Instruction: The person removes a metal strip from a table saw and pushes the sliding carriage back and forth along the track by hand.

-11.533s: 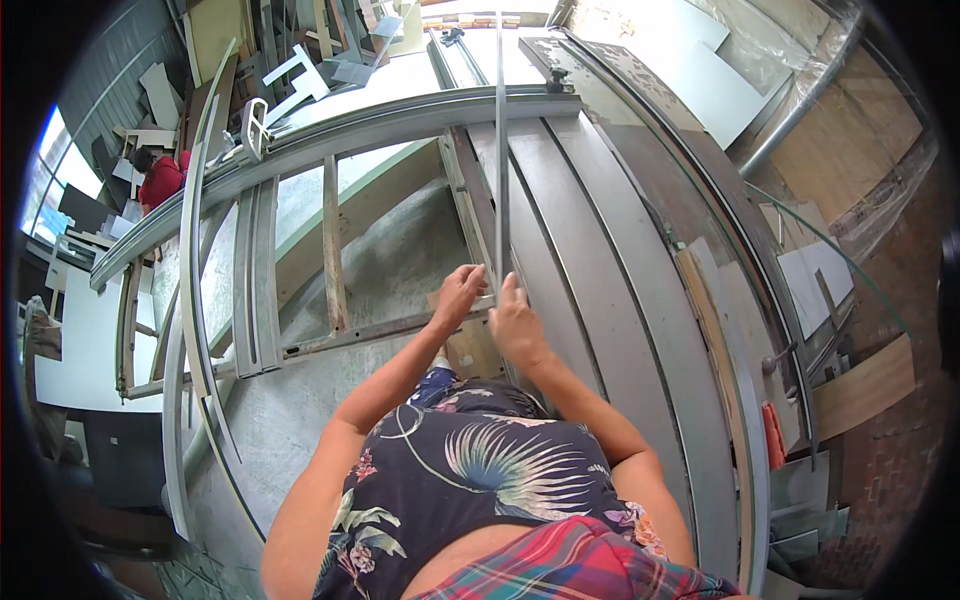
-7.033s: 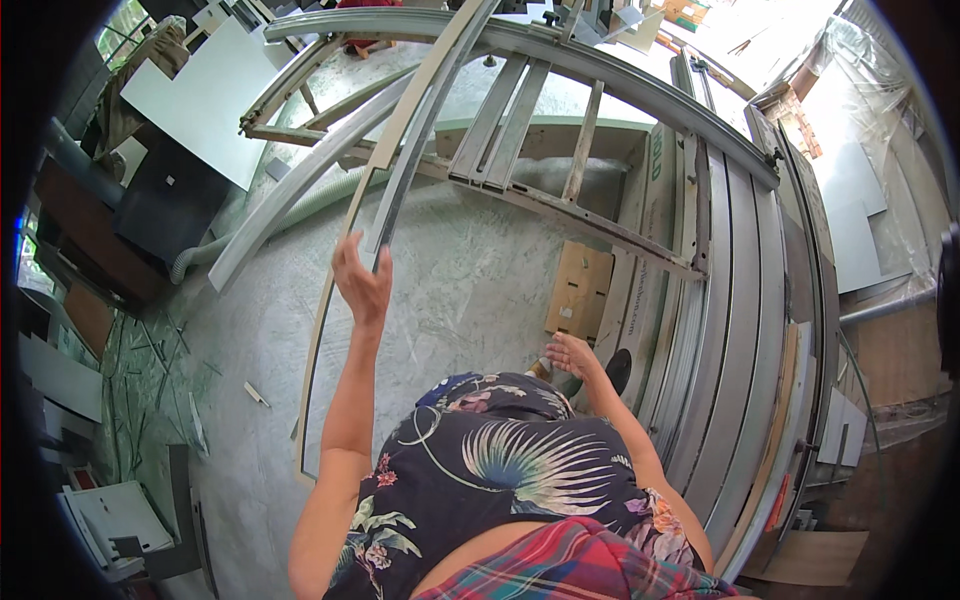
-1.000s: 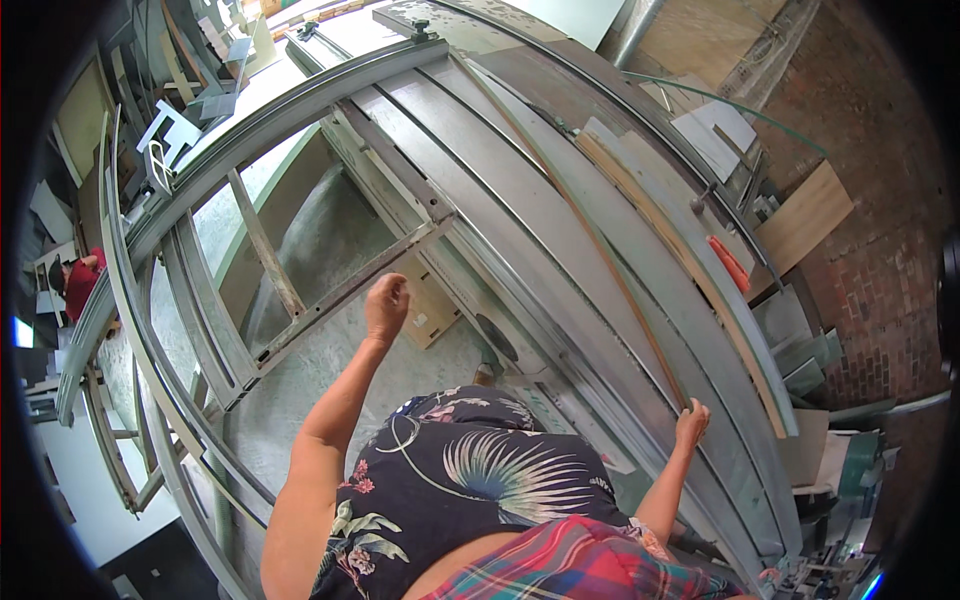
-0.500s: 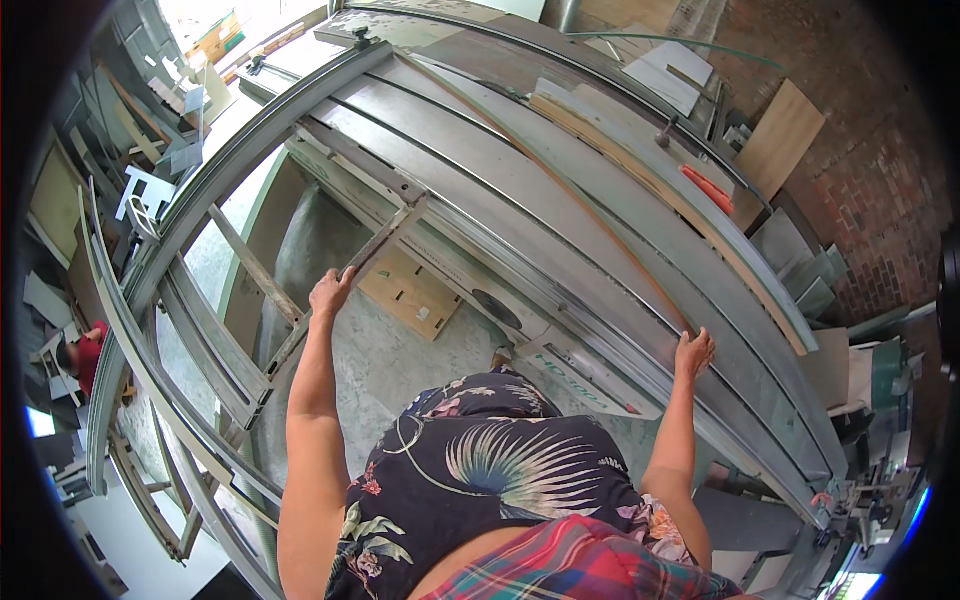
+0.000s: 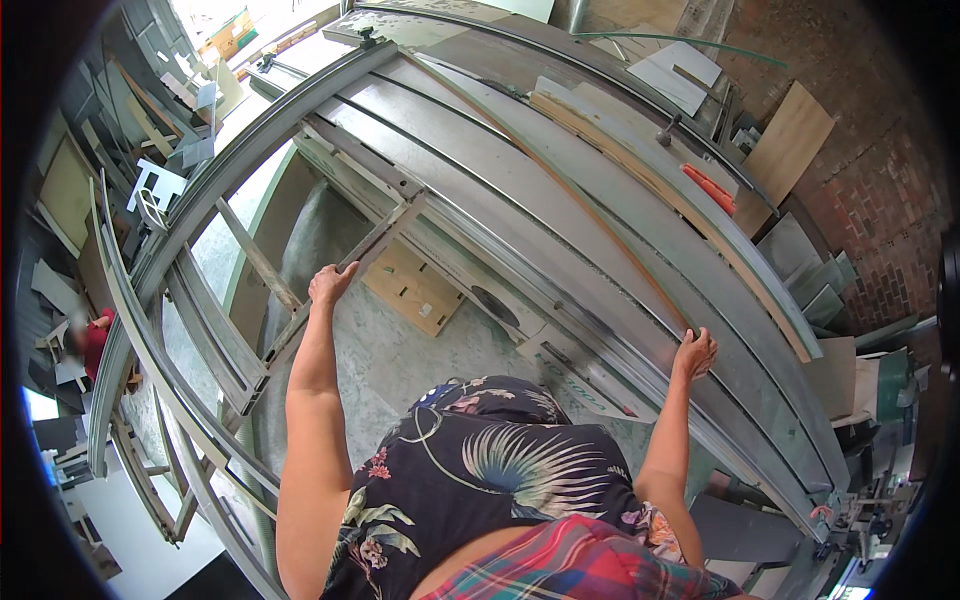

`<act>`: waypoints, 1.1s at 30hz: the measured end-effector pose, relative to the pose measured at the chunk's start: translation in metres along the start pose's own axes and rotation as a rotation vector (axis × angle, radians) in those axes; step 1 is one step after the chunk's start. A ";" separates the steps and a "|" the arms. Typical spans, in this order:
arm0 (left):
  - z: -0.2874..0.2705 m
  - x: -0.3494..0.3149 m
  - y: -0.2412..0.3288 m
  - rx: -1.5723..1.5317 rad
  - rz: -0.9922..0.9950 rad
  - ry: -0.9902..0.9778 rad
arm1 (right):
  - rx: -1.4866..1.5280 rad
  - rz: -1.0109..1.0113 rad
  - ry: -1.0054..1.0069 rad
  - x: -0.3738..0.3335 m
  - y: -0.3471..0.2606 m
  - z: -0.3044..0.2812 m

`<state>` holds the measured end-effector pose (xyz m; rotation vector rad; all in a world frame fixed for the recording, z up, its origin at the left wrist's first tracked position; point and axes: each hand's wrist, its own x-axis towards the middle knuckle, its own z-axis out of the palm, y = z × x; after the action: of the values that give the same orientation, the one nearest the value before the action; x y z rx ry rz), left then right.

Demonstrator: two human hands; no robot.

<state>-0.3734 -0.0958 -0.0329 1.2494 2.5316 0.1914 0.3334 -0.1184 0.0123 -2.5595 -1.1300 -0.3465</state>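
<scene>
My left hand [image 5: 332, 284] is closed round the near bar of a worn metal frame [image 5: 400, 218], which sticks out from the side of a long grey machine table [image 5: 470, 190]. Across that slotted table lies a long, thin brown strip [image 5: 585, 205], running from the far left to the near right. At its near end my right hand [image 5: 697, 353] rests with bent fingers closed on the strip's tip. Part of the grip is hidden behind the fingers.
Long boards [image 5: 670, 200], an orange-red plastic piece [image 5: 708, 188] and a hammer [image 5: 669, 130] lie beyond the strip. A curved-looking metal rail [image 5: 150, 262] borders the left. Below the frame is a wooden box [image 5: 412, 287]. Another person [image 5: 95, 343] is at far left.
Both hands keep their places on the frame and the strip. My view has shifted slightly, and the shoe seen below my clothing no longer shows.
</scene>
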 end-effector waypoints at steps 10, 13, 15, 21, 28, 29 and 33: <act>-0.007 -0.005 0.012 0.018 -0.050 -0.040 | -0.027 0.006 -0.113 0.053 0.041 -0.016; -0.006 -0.010 0.015 0.023 -0.058 0.006 | -0.003 -0.026 -0.135 0.078 0.066 -0.007; -0.008 -0.012 0.022 0.018 -0.062 0.007 | -0.010 -0.033 -0.139 0.092 0.078 -0.002; -0.006 -0.015 0.020 0.041 -0.069 0.020 | -0.027 0.017 -0.199 0.117 0.070 -0.004; -0.008 -0.024 0.027 0.048 -0.087 -0.005 | -0.019 0.065 -0.210 0.135 0.077 0.004; -0.008 -0.024 0.026 0.047 -0.092 0.000 | -0.009 0.071 -0.211 0.137 0.079 0.004; -0.007 -0.030 0.027 0.047 -0.067 0.004 | -0.022 0.035 -0.192 0.146 0.098 0.018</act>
<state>-0.3385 -0.1029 -0.0127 1.1801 2.5910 0.1194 0.5046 -0.0762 0.0274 -2.6747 -1.1500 -0.1063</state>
